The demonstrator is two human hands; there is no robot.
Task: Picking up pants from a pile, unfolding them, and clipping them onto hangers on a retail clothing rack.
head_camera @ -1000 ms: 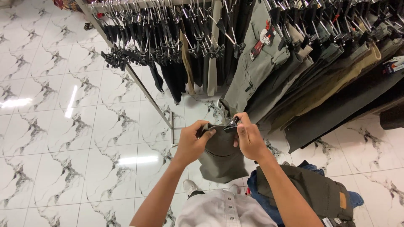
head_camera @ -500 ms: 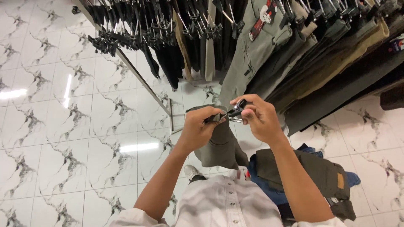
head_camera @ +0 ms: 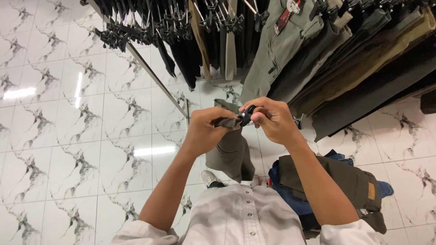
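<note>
Olive trousers (head_camera: 230, 152) hang below both: left hand (head_camera: 206, 131) pinching waistband, right hand (head_camera: 271, 120) pinching hanger clip (head_camera: 247, 114).

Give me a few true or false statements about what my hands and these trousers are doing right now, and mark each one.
1. Both hands hold the grey-green trousers at their top edge. True.
2. The right hand pinches a black clip hanger. True.
3. The left hand rests on the rack of hanging trousers. False: it grips the held trousers' waistband.
4. The floor is dark carpet. False: it is white marbled tile.
5. Folded garments lie piled below the right forearm. True.
</note>
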